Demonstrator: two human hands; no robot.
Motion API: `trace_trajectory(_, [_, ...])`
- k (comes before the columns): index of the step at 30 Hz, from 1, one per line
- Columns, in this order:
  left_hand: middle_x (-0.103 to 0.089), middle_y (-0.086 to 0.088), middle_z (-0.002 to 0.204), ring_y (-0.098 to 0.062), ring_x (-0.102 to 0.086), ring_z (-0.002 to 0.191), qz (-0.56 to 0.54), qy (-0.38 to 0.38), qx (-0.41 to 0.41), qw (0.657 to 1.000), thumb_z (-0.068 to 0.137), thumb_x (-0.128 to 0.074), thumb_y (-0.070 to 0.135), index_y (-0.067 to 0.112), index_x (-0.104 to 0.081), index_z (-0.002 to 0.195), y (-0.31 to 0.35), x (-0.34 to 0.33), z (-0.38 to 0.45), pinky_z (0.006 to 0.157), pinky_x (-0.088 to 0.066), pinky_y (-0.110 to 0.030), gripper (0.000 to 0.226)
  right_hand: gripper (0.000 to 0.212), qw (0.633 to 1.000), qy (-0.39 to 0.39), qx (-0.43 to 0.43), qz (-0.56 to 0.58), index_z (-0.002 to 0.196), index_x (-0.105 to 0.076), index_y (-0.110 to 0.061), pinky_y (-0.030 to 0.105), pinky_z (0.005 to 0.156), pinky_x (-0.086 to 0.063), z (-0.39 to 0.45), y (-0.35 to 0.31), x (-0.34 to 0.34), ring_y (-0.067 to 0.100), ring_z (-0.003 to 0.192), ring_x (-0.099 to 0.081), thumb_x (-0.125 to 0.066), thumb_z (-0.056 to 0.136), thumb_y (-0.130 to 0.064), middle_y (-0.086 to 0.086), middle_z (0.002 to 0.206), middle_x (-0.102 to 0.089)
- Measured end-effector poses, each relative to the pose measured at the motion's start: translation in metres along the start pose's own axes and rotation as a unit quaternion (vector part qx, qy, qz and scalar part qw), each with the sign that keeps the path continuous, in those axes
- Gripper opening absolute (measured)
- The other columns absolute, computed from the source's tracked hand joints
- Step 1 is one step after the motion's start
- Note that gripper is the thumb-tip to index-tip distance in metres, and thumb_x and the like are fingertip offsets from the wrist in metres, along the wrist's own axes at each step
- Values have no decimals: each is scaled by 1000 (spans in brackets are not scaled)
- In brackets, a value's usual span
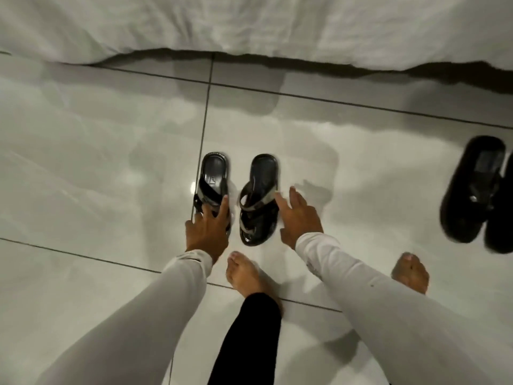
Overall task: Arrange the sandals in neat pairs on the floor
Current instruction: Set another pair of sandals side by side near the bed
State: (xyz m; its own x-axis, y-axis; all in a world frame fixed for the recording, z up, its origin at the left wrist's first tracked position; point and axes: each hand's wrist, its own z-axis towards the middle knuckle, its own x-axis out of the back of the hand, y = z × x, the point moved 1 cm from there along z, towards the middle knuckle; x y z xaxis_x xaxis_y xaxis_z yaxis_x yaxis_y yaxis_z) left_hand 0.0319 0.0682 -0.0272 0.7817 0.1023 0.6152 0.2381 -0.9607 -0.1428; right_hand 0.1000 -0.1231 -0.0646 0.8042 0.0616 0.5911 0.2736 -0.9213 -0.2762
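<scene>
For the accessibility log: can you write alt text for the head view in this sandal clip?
Two hands reach down to a pair of black strappy sandals on a glossy tiled floor: the left hand rests on the left sandal, the right hand touches the right sandal. A second dark pair sits at the right edge, below white bedding.

Two black strappy sandals (pixel 236 197) sit side by side on the floor in the middle of the frame. Another black pair (pixel 480 194) lies at the right edge.
</scene>
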Motion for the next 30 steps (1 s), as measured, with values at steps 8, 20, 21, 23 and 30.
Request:
trace_trajectory(8, [-34, -29, 150, -47, -50, 128, -146, -118, 78, 979, 96, -54, 21, 37, 0, 160, -30, -21, 99, 105, -45, -54, 85, 89, 995, -27, 20, -89, 158, -7, -14, 50, 114, -30, 66, -50, -44, 35, 154, -1, -61, 89, -22, 18, 166, 5])
trace_trajectory(20, [-30, -29, 144, -49, -55, 119, -173, -98, 34, 979, 95, -58, 21, 37, -7, 158, 16, 43, 147, 105, -46, -55, 83, 87, 991, 20, 44, -124, 158, -9, -19, 51, 112, -29, 118, -10, 6, 30, 155, 4, -60, 89, -29, 14, 167, 8])
trace_trajectory(21, [-31, -28, 143, -49, -55, 119, -166, -92, 25, 981, 95, -59, 24, 37, -7, 158, 20, 52, 153, 105, -46, -55, 83, 86, 991, 26, 52, -121, 158, -11, -19, 49, 111, -32, 125, -5, 16, 30, 155, 3, -62, 89, -28, 14, 167, 7])
trace_trajectory(23, [-33, -27, 142, -48, -55, 119, -154, -86, 13, 984, 95, -62, 30, 38, -6, 158, 25, 67, 165, 104, -47, -54, 85, 87, 989, 31, 75, -120, 158, -14, -19, 46, 111, -35, 137, 4, 34, 30, 155, 1, -64, 88, -27, 14, 167, 6])
trace_trajectory(30, [-34, -27, 142, -48, -53, 122, -111, -82, -21, 990, 94, -63, 27, 37, -4, 159, 31, 97, 184, 105, -47, -56, 88, 86, 990, 8, 84, -115, 158, -14, -17, 45, 111, -37, 153, 17, 71, 30, 155, 0, -66, 89, -25, 14, 167, 6])
